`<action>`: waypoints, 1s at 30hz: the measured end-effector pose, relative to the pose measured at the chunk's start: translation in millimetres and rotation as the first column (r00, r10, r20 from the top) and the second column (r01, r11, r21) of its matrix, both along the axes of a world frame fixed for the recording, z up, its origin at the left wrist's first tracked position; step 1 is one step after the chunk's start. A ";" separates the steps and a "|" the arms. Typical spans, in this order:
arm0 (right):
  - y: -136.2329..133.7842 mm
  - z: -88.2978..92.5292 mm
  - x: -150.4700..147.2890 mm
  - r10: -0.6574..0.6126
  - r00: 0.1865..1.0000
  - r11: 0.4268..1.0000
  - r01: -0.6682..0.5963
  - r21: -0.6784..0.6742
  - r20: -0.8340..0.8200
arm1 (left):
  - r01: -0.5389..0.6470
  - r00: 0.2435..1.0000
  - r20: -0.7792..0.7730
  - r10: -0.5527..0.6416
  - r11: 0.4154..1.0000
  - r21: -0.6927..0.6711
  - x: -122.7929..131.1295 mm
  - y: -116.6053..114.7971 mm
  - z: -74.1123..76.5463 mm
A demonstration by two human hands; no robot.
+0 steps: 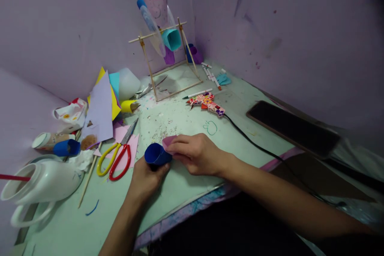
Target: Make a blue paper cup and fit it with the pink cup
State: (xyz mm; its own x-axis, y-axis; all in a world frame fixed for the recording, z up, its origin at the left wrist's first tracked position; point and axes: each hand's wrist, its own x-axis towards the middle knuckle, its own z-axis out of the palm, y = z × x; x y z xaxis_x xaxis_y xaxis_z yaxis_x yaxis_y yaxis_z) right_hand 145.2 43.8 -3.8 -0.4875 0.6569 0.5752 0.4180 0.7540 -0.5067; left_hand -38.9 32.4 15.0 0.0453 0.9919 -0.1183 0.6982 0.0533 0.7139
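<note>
Near the table's front edge, my left hand (pixel 147 180) is wrapped round a dark blue paper cup (pixel 154 154), its open mouth facing up and toward me. My right hand (pixel 195 153) pinches a small pink paper piece (pixel 169 142) against the cup's right side. Left of my hands lie scissors (pixel 121 148) with one yellow and one red handle, on pink paper. Beyond my right hand is a flower-patterned glue gun (pixel 207 104) with a black cord.
A stick frame (pixel 153 72) with a wheel of paper cups stands at the back. Markers (pixel 211 76) lie right of it. A phone (pixel 292 128) is at the right. Paper sheets (pixel 100 104) and a white pitcher (pixel 51 180) are at the left.
</note>
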 end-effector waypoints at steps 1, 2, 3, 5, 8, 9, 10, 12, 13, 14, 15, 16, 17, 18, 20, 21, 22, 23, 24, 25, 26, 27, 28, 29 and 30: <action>-0.9 0.3 0.9 -0.006 1.000 1.000 0.006 0.024 -0.007 | 0.008 1.000 -0.003 -0.008 1.000 -0.005 0.4 0.3 0.8; -1.7 1.0 2.1 -0.010 1.000 0.999 0.010 0.048 -0.017 | 0.014 1.000 -0.002 -0.014 1.000 -0.011 0.8 0.6 1.6; -2.3 2.0 3.7 -0.015 0.999 0.998 0.017 0.064 -0.033 | 0.019 1.000 -0.001 -0.019 1.000 -0.019 1.0 0.8 2.4; -2.0 4.7 8.4 -0.039 0.996 0.998 0.043 0.047 -0.080 | 0.027 1.000 -0.003 -0.027 0.999 -0.043 1.0 0.9 3.6; 3.5 8.0 18.5 -0.057 0.990 0.992 0.042 -0.118 -0.127 | 0.013 1.000 0.002 -0.013 0.998 -0.062 0.4 0.0 4.6; 6.3 8.3 21.7 -0.050 0.991 0.979 0.025 -0.201 -0.122 | 0.002 1.000 0.008 -0.002 0.998 -0.065 0.1 -0.5 4.8; 9.2 8.0 24.3 -0.037 0.993 0.958 0.003 -0.288 -0.113 | -0.008 1.000 0.013 0.009 0.998 -0.064 -0.3 -0.9 4.9; 14.1 6.5 26.7 -0.008 0.996 0.895 -0.030 -0.445 -0.084 | -0.019 1.000 0.013 0.020 0.998 -0.056 -1.1 -1.7 5.3; 15.7 5.4 26.3 0.006 0.998 0.866 -0.035 -0.499 -0.059 | -0.016 1.000 0.013 0.016 0.999 -0.046 -1.6 -2.0 5.5; 16.6 4.4 24.9 0.019 0.999 0.846 -0.032 -0.533 -0.030 | -0.008 1.000 0.015 0.009 0.999 -0.034 -2.1 -2.2 5.7; 16.9 3.4 22.9 0.031 1.000 0.837 -0.025 -0.546 0.002 | -0.001 1.000 0.022 0.001 1.000 -0.021 -2.7 -2.3 6.0; 16.6 2.6 20.6 0.039 0.999 0.838 -0.014 -0.545 0.035 | 0.004 1.000 0.031 -0.004 1.000 -0.009 -3.3 -2.4 6.2; 15.8 1.8 18.2 0.041 0.997 0.843 0.000 -0.538 0.064 | 0.007 0.999 0.037 -0.007 1.000 -0.003 -3.8 -2.5 6.4; 14.9 1.1 16.1 0.035 0.996 0.849 0.015 -0.528 0.086 | 0.009 0.999 0.041 -0.009 1.000 -0.004 -4.2 -2.6 6.6; 12.9 -0.4 13.1 0.014 0.994 0.862 0.043 -0.506 0.108 | 0.011 0.999 0.051 -0.009 0.999 -0.033 -4.7 -3.0 7.0; 12.0 -1.1 12.2 0.003 0.994 0.867 0.053 -0.496 0.112 | 0.011 0.998 0.056 -0.008 0.999 -0.050 -4.8 -3.2 7.1; 11.4 -1.9 11.8 -0.004 0.994 0.872 0.057 -0.486 0.109 | 0.008 0.998 0.062 -0.005 0.998 -0.057 -4.9 -3.3 7.3; 10.9 -2.6 11.6 -0.006 0.995 0.877 0.054 -0.477 0.101 | 0.005 0.998 0.067 -0.001 0.998 -0.055 -4.9 -3.3 7.3; 10.6 -3.2 11.4 -0.003 0.996 0.883 0.046 -0.467 0.093 | -0.001 0.997 0.071 0.004 0.999 -0.042 -5.0 -3.3 7.4; 10.6 -3.5 11.3 0.001 0.996 0.889 0.039 -0.457 0.088 | -0.002 0.997 0.072 0.004 1.000 -0.024 -5.1 -3.2 7.4; 10.6 -3.6 11.2 0.004 0.996 0.894 0.037 -0.447 0.089 | 0.000 0.998 0.068 0.000 1.000 -0.008 -5.4 -3.0 7.4; 10.8 -3.5 10.9 0.003 0.995 0.899 0.040 -0.436 0.098 | 0.007 0.998 0.063 -0.007 1.000 -0.002 -5.6 -2.7 7.3; 11.0 -3.1 10.6 -0.001 0.994 0.903 0.049 -0.427 0.111 | 0.012 0.998 0.056 -0.012 1.000 -0.007 -5.9 -2.4 7.2; 11.2 -2.5 10.2 -0.006 0.992 0.905 0.058 -0.421 0.125 | 0.017 0.999 0.051 -0.016 1.000 -0.019 -6.1 -2.1 7.2; 11.5 -1.9 9.8 -0.011 0.991 0.905 0.066 -0.419 0.134 | 0.017 0.999 0.045 -0.016 0.999 -0.030 -6.2 -1.9 7.2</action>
